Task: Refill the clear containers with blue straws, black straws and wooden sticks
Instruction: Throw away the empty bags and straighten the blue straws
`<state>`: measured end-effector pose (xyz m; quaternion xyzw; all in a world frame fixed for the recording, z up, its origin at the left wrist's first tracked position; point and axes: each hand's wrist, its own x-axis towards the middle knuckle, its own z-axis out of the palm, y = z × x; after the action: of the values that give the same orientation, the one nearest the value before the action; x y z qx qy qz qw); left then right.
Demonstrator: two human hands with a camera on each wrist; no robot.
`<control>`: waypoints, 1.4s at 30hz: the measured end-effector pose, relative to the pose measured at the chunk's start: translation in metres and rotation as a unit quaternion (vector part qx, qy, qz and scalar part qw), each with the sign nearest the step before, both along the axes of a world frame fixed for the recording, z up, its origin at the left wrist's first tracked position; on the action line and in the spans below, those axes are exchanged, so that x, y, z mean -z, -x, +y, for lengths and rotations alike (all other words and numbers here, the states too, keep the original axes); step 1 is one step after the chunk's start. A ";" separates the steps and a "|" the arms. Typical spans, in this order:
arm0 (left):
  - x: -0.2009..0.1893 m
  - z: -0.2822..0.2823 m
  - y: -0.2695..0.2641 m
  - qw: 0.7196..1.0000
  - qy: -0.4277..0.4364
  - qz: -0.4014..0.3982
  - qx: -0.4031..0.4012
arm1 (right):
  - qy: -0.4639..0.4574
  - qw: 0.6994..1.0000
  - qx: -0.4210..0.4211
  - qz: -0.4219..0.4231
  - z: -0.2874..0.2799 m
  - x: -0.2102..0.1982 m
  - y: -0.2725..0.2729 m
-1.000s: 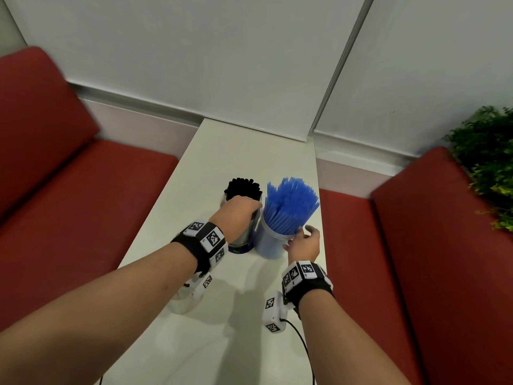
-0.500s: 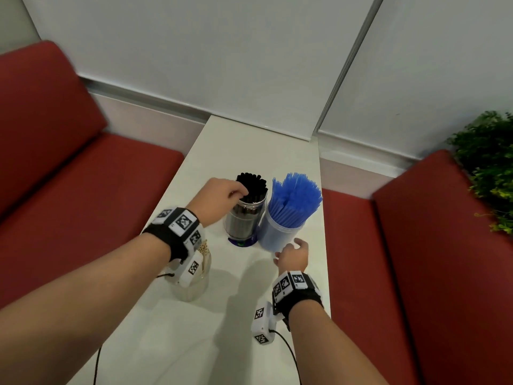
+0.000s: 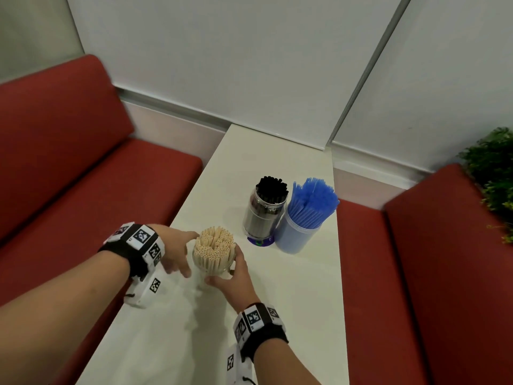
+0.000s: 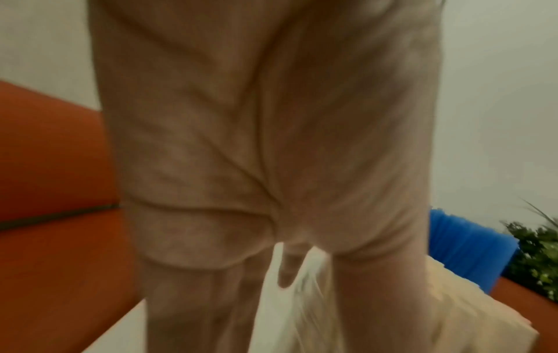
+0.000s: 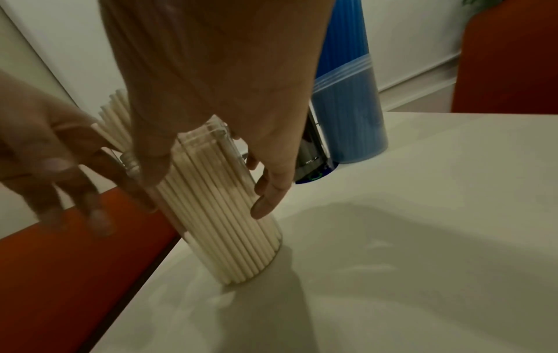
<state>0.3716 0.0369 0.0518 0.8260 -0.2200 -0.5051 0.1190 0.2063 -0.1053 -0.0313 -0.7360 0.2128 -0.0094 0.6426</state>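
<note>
A clear container of wooden sticks (image 3: 213, 252) stands near the left edge of the white table (image 3: 294, 315). My right hand (image 3: 227, 273) wraps around its near right side; in the right wrist view the right hand (image 5: 208, 186) has its thumb on one side of the stick container (image 5: 229, 222) and its fingers on the other. My left hand (image 3: 183, 259) hovers just left of the container with fingers spread, holding nothing. Farther back stand the container of black straws (image 3: 266, 209) and the container of blue straws (image 3: 305, 218), side by side and full.
Red padded benches flank the table on the left (image 3: 83, 190) and the right (image 3: 416, 273). A green plant (image 3: 497, 176) sits at the far right. A pale wall closes off the table's far end.
Both hands left the black and blue straw containers and drew back toward me. My right hand now grips the stick container, and my left hand has come beside it.
</note>
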 end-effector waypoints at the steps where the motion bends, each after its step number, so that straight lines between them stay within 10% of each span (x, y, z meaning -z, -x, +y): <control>1: 0.007 0.000 0.002 0.998 0.058 0.011 -0.027 | -0.004 1.000 0.005 -0.013 0.002 0.001 -0.002; 22: 0.056 -0.085 -0.094 0.931 0.292 -0.174 -0.131 | 0.054 0.989 0.134 0.040 -0.058 0.005 -0.125; 29: 0.055 -0.091 -0.098 0.933 0.259 -0.200 -0.147 | 0.006 0.992 0.119 0.044 -0.067 0.014 -0.122; 33: 0.033 -0.097 -0.068 0.911 0.167 -0.353 -0.133 | -0.077 0.978 0.183 0.062 -0.089 0.022 -0.085; 37: -0.008 -0.132 -0.029 0.834 0.369 -0.404 -0.067 | -0.044 0.952 0.291 0.079 -0.125 0.015 -0.031; 42: -0.048 -0.212 -0.011 0.829 0.474 -0.294 -0.026 | 0.048 0.912 0.406 0.030 -0.183 -0.018 -0.004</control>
<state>0.3829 -0.1747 0.0996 0.7830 -0.4352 -0.0684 0.4390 0.2106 -0.2881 -0.0130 -0.6165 0.5113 -0.2577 0.5404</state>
